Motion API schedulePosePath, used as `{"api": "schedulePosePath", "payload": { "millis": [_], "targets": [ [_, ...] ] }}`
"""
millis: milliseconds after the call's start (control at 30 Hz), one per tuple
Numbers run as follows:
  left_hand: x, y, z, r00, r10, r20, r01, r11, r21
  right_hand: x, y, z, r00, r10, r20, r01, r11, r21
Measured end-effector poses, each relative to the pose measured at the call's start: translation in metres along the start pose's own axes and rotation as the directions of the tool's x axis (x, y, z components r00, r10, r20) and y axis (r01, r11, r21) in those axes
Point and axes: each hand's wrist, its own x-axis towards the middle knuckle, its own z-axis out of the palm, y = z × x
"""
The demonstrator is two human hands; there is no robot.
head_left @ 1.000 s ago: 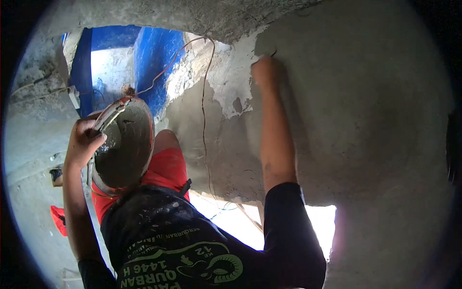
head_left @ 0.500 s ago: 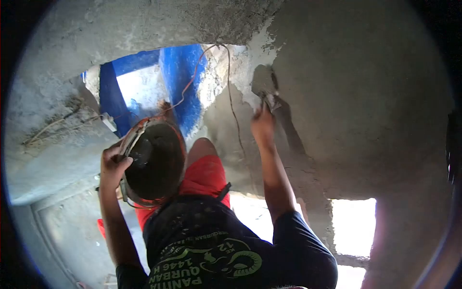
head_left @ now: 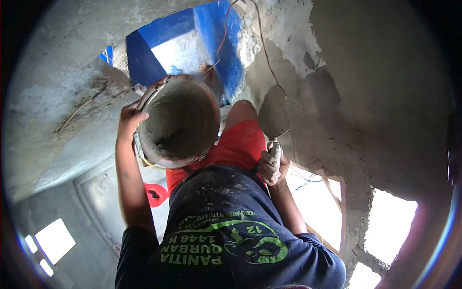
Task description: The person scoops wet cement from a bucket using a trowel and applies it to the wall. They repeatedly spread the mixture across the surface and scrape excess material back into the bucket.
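Observation:
My left hand grips the rim of a round bucket, thumb over the edge. The bucket is tilted so its inside faces me, with grey wet mortar coating the bottom and walls. On the right, my right hand is wrapped round the pale handle of a trowel. The trowel blade points up and away, its face covered in grey mortar. It is beside the bucket, apart from it, above my red shorts.
A plastered wall rises on the right, with a rough patch at its upper left edge. A thin cable hangs near a blue-painted recess. Bright openings show at lower right. A red object lies below the bucket.
My right hand has come down from the wall with the trowel, close to the bucket. The bucket now faces me more fully, and the view has shifted.

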Motion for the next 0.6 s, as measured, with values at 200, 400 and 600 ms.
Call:
{"api": "schedulePosePath", "payload": {
  "millis": [200, 400, 600],
  "targets": [
    [0.020, -0.014, -0.029, 0.981, -0.123, -0.152, 0.135, 0.988, 0.070, 0.012, -0.001, -0.007, 0.990, 0.132, -0.056, -0.131, 0.991, 0.021],
    [0.008, 0.001, -0.018, 0.936, -0.155, -0.317, 0.165, 0.986, 0.005, 0.067, -0.015, 0.052, 0.916, 0.049, -0.399, -0.398, -0.025, -0.917],
    [0.038, -0.033, -0.051, 0.969, -0.223, -0.107, 0.212, 0.971, -0.106, 0.128, -0.013, 0.033, 0.890, 0.221, -0.398, -0.345, -0.245, -0.906]
  ]
}}
